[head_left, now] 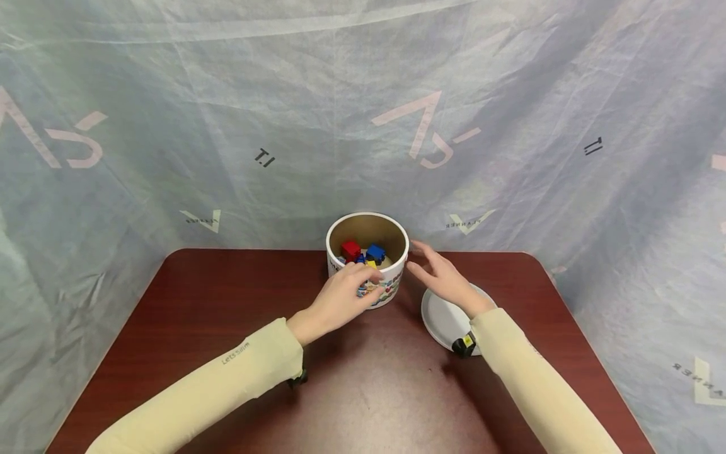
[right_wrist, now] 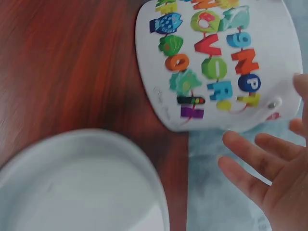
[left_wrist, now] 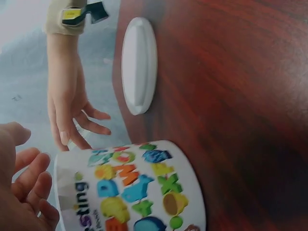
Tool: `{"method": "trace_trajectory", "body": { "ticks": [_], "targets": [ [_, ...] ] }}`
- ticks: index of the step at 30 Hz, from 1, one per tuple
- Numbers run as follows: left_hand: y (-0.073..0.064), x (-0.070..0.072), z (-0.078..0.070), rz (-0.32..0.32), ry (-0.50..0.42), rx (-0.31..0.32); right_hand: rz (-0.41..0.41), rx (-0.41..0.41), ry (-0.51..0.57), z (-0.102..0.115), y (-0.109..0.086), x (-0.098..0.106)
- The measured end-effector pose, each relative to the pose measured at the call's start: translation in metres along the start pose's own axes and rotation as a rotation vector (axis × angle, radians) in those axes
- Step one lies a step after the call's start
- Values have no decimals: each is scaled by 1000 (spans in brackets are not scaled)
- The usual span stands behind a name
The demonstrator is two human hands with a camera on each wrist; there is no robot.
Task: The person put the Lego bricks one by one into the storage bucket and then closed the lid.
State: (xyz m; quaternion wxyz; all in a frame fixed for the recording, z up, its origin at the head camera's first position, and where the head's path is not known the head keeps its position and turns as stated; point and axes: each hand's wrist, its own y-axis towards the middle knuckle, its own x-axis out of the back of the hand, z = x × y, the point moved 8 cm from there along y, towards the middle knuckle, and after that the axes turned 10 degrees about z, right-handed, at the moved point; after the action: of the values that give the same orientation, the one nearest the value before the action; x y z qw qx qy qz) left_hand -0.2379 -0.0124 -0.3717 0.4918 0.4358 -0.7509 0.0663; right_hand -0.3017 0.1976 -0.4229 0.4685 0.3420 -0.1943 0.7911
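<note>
A round white tub (head_left: 391, 287) printed with colourful letters and pictures stands near the table's back edge. Inside it lie a red block (head_left: 350, 250), a blue block (head_left: 375, 253) and smaller blue and yellow pieces, partly hidden. My left hand (head_left: 340, 296) hovers at the tub's front left with loosely bent fingers, and the left wrist view shows nothing held in them. On the opposite side, my right hand (head_left: 445, 280) reaches toward the tub's wall with fingers spread; its fingertips (right_wrist: 233, 142) come close to the tub, but whether they touch cannot be told. The right palm holds nothing.
A white round plate (head_left: 445, 315) lies right of the tub, partly under the right forearm in the head view. The reddish-brown table (head_left: 374, 391) has a printed grey curtain (head_left: 317, 126) hanging behind it and along both sides.
</note>
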Motion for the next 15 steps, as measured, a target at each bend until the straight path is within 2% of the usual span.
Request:
{"method": "trace_trajectory", "body": {
  "ticks": [7, 15],
  "targets": [
    [0, -26, -3, 82, -8, 10, -21, -42, -96, -21, -24, 13],
    [2, -57, -8, 172, -46, 20, -47, -36, -227, -45, -57, 24]
  ]
}}
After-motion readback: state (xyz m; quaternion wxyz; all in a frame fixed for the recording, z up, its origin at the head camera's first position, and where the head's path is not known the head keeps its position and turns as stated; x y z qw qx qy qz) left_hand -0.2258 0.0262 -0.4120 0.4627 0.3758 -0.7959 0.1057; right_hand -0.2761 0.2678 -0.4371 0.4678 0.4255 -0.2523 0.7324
